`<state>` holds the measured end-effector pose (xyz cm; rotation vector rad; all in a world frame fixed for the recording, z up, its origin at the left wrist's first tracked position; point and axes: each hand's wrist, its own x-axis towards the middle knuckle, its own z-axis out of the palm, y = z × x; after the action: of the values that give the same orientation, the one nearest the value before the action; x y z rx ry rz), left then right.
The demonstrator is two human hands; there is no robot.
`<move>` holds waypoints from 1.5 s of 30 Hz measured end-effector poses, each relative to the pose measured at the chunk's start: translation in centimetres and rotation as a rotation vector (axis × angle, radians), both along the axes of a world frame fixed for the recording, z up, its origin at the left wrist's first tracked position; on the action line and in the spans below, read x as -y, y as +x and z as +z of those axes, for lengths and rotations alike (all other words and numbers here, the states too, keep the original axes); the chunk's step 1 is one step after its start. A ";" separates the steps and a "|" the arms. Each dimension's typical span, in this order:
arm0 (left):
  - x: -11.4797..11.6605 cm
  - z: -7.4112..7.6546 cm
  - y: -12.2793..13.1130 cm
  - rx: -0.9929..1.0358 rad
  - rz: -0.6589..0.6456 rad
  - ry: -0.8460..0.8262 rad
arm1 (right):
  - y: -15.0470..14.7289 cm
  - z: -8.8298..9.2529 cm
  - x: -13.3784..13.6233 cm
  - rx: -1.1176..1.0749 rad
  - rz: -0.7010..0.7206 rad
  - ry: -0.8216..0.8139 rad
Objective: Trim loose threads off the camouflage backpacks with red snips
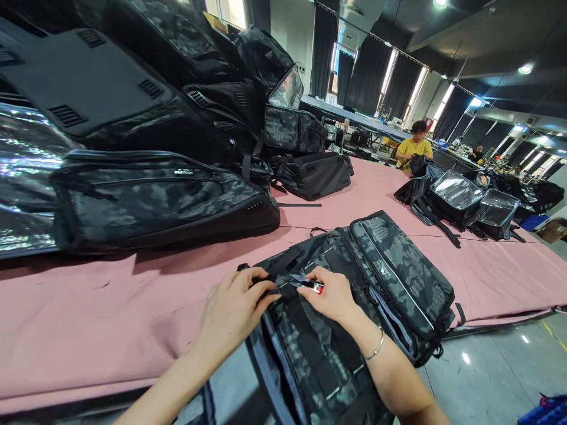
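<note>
A black and grey camouflage backpack (328, 330) lies in front of me on the pink-covered table, one zipped opening on its near side gaping. My right hand (332, 293) is closed around a small pair of thread snips (303, 280), with a red and white part showing by the fingers. The blades point left over the bag's dark strap area. My left hand (237, 301) is just left of the blades, thumb and fingers pinched together at the bag. Whatever is between those fingertips is too small and dark to name.
Another camouflage bag (163, 200) lies at left, below a high pile of black bags (133, 77). Bags with silver linings (458, 192) stand at the right. A person in a yellow shirt (415, 147) works beyond them. The pink table cover (110, 319) ends along the near edge.
</note>
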<state>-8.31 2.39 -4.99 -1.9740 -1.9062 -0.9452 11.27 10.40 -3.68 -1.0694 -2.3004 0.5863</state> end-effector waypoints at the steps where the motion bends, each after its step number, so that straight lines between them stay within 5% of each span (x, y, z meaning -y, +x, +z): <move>1: 0.3 -0.4 0.2 -0.020 0.029 -0.017 | -0.1 0.1 0.1 0.045 0.004 0.030; 8: -0.9 -0.5 0.8 -0.080 0.082 -0.101 | 0.1 -0.1 0.1 0.141 0.050 0.081; 24: -0.1 -0.6 0.9 0.016 0.011 0.062 | -0.5 -1.5 0.0 0.003 0.171 0.104; 28: -0.2 0.5 -1.2 0.101 0.104 0.170 | -0.1 -1.2 -0.7 -0.058 0.051 0.089; 32: -0.6 2.6 -2.9 0.123 0.313 0.281 | 0.8 -0.4 -1.6 -0.117 -0.221 0.069; 37: -3.2 3.1 0.4 0.018 0.011 0.095 | 1.5 0.4 -1.8 -0.030 -0.332 0.076; 45: -6.4 2.4 4.9 -0.058 0.018 -0.054 | 2.0 0.1 -1.4 0.019 -0.264 0.089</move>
<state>-3.45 8.78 -2.59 -1.9886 -1.9340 -0.8309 13.27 11.82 -3.53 -1.3122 -2.1315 0.3676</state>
